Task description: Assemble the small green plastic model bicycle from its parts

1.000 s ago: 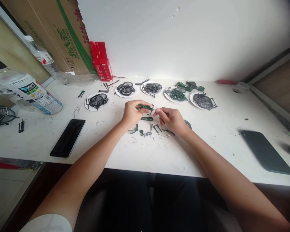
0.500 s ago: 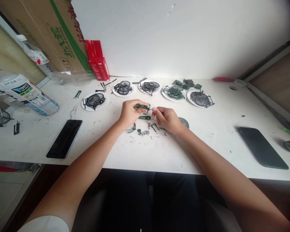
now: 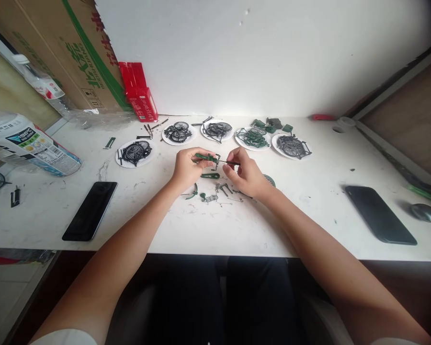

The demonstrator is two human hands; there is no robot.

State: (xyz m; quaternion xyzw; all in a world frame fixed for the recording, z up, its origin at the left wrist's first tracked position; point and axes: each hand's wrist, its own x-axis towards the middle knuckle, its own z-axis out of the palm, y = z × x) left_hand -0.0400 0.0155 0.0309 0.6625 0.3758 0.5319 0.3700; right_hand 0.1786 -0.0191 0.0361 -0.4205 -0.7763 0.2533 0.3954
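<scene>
My left hand (image 3: 185, 168) is closed on a small green model bicycle frame (image 3: 207, 157), with a dark crank-like piece at its right end. My right hand (image 3: 247, 173) pinches a thin, dark-handled screwdriver (image 3: 232, 163), its fine shaft pointing left at the frame's end. Whether the tip touches is too small to tell. Beneath both hands lie loose model parts: a green chain cover (image 3: 210, 176), a curved green mudguard (image 3: 192, 192), a grey rack-like piece (image 3: 211, 198) and several thin wires. A spoked wheel (image 3: 270, 180) is partly hidden behind my right hand.
Paper plates with dark bicycle parts (image 3: 135, 151) and green parts (image 3: 253, 138) line the back. A phone (image 3: 89, 211) lies left, a dark flat slab (image 3: 380, 214) and a mouse (image 3: 426, 212) right. A large bottle (image 3: 39, 143), red box (image 3: 140, 98) and cardboard carton (image 3: 72, 52) stand back left.
My right hand has shifted from a pinch close at the frame's end to a grip farther back, where the dark screwdriver handle now shows. The whole view has shifted slightly.
</scene>
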